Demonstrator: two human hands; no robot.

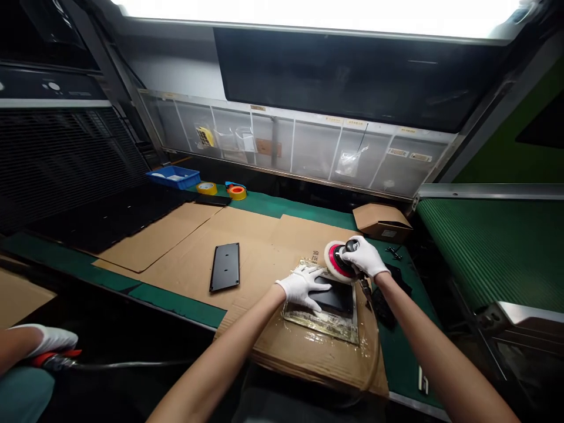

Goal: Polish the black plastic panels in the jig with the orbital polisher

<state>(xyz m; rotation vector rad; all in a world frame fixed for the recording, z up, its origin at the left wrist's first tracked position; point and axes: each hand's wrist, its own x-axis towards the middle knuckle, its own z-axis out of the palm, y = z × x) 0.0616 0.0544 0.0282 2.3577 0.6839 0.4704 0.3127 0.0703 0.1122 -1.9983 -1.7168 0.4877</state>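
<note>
Bare forearms lie nearest; left hand spreads open on a black panel, right hand grips a polisher just beyond. If the left hand's pressure slackens, the panel might slide; a straying polisher could catch its fingertips.

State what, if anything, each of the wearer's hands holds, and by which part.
Right hand: the round polisher, by its black top. Left hand: nothing gripped; its spread fingers lie on the black panel.
</note>
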